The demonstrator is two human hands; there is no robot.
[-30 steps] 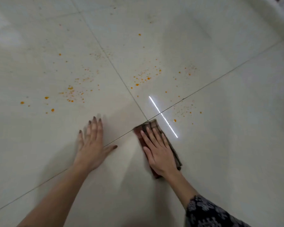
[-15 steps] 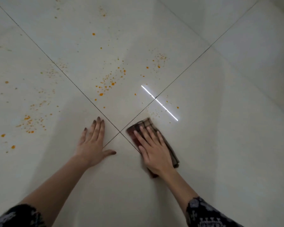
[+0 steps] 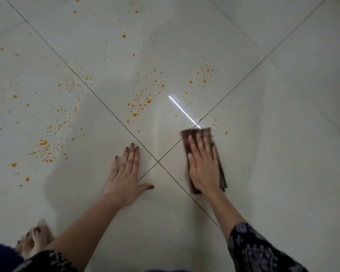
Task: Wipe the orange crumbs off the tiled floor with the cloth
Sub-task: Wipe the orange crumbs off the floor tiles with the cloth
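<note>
Orange crumbs lie scattered over the pale tiled floor (image 3: 283, 154): one cluster (image 3: 141, 103) ahead of my hands, another cluster (image 3: 205, 74) further right, and a third cluster (image 3: 45, 148) at the left. My right hand (image 3: 203, 165) lies flat with fingers spread on a folded dark red checked cloth (image 3: 188, 137), pressing it to the floor just right of where the tile joints cross. A few crumbs (image 3: 226, 132) sit right at the cloth's far edge. My left hand (image 3: 126, 173) rests palm-down on the bare tile, holding nothing.
Dark grout lines cross in an X (image 3: 157, 161) between my hands. A bright strip of reflected light (image 3: 183, 110) shines on the tile ahead of the cloth. My bare foot (image 3: 33, 240) stands at the lower left.
My right hand has slid the cloth to the right and a little forward, across the grout crossing. My view has tilted down and turned, so the left crumb patches and my foot show more.
</note>
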